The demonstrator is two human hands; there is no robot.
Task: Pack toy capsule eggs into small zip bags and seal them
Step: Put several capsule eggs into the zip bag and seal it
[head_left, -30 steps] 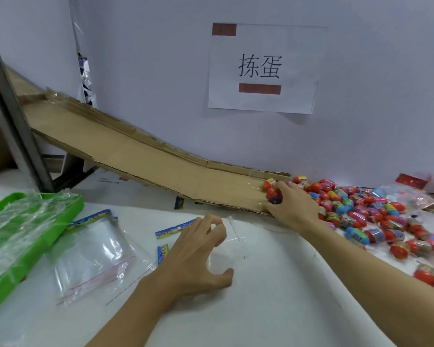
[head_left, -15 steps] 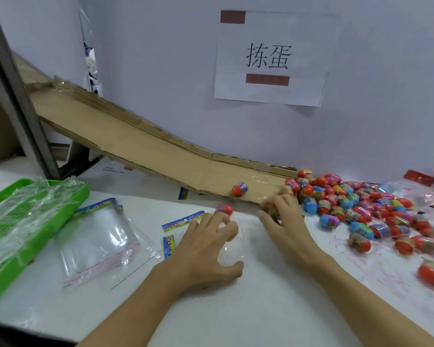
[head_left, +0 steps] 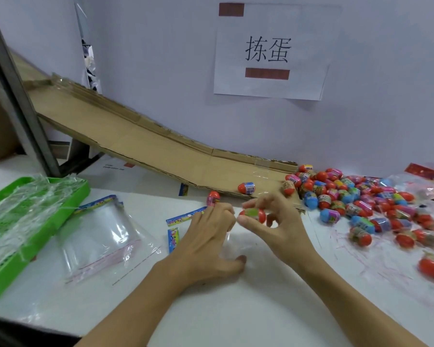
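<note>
Green tray (head_left: pixel 0 249) at nine o'clock sits on the worktop (head_left: pixel 236 309), draped in clear film; whether it holds sealed bags I cannot tell. Just beside it, toward the middle, lie spare bags (head_left: pixel 98 236), flat and empty. At centre the left hand (head_left: pixel 211 236) rests with fingers curled on a clear bag (head_left: pixel 232 246) that is hard to make out; it seems to pin or pinch the mouth, though I cannot tell how far that mouth is open. A stray egg (head_left: pixel 213 197) stands at twelve o'clock of its fingertips, another (head_left: pixel 246 188) on the cardboard ramp (head_left: pixel 135 144). The right hand (head_left: pixel 276 226) pinches one egg (head_left: pixel 253 214) between thumb and fingers, touching the left fingertips, right at the bag. At three o'clock the pile (head_left: pixel 361 199) spreads across the worktop, unbagged.

I judge the task early: no egg shows inside this bag, nothing is sealed in view, and nearly the whole pile remains.
</note>
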